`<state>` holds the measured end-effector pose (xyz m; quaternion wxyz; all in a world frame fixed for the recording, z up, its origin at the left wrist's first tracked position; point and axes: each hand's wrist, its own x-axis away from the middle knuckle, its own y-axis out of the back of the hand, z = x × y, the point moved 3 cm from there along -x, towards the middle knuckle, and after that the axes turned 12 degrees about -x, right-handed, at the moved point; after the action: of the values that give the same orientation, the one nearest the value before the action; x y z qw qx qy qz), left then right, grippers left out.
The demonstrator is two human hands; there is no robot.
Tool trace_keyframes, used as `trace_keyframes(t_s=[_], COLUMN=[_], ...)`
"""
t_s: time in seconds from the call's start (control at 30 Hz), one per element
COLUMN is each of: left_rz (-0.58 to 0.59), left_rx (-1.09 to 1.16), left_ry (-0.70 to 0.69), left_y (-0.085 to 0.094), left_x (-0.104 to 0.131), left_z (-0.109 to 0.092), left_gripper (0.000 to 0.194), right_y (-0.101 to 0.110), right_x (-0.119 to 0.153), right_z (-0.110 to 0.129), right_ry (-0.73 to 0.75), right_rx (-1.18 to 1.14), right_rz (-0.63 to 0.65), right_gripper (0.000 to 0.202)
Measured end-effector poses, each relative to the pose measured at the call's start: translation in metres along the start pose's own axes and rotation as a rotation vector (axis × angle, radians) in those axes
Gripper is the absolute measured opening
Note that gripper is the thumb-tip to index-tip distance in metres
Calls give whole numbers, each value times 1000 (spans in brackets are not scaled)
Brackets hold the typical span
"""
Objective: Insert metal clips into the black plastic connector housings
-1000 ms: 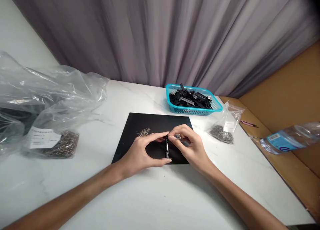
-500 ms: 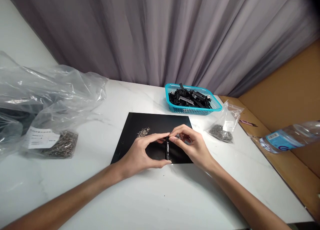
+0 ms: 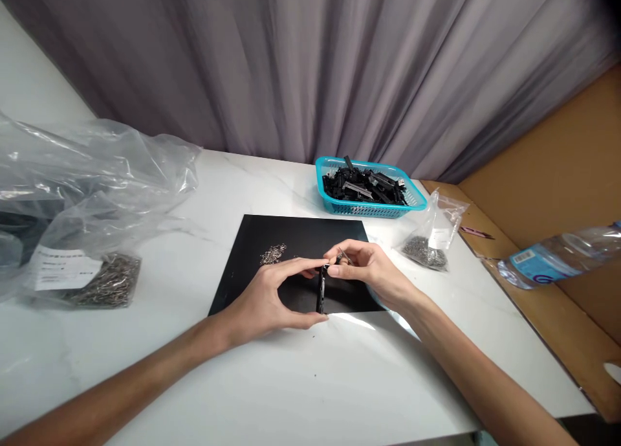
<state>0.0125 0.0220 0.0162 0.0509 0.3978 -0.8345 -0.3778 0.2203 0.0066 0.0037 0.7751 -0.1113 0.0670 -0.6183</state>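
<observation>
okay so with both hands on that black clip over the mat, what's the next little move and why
Probably ease the small metal piece in the right hand down into the top end of the black clip. The left hand holds it upright between thumb and forefinger, and the piece sits right there.

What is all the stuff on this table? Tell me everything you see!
Flat black mat: one, black, table middle.
Slim black clip part: one, black, upright between both hands.
Loose small metal pieces: one pile, silver, on mat.
Turquoise plastic basket: one, holding black parts, behind mat.
Small clear bag of metal bits: one, right of mat.
Large clear plastic bags: a heap, far left.
Plastic water bottle: one, clear, right edge.
White marble table: one.
Grey curtain: behind.
Left hand: pinching clip.
Right hand: at clip's top.
</observation>
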Motion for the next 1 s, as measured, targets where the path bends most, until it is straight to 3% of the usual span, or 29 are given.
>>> trace_keyframes(t_s=[0.83, 1.0], left_rz=[8, -8], left_rx=[26, 57], left_ry=[-25, 32], left_y=[-3, 2], left_x=[-2, -1], left_z=[-3, 0], left_gripper=[62, 68], right_y=[-1, -2], right_x=[-1, 6], right_z=[-5, 12], right_ry=[-75, 96], right_rx=[33, 264], right_rz=[17, -7], right_gripper=[38, 35])
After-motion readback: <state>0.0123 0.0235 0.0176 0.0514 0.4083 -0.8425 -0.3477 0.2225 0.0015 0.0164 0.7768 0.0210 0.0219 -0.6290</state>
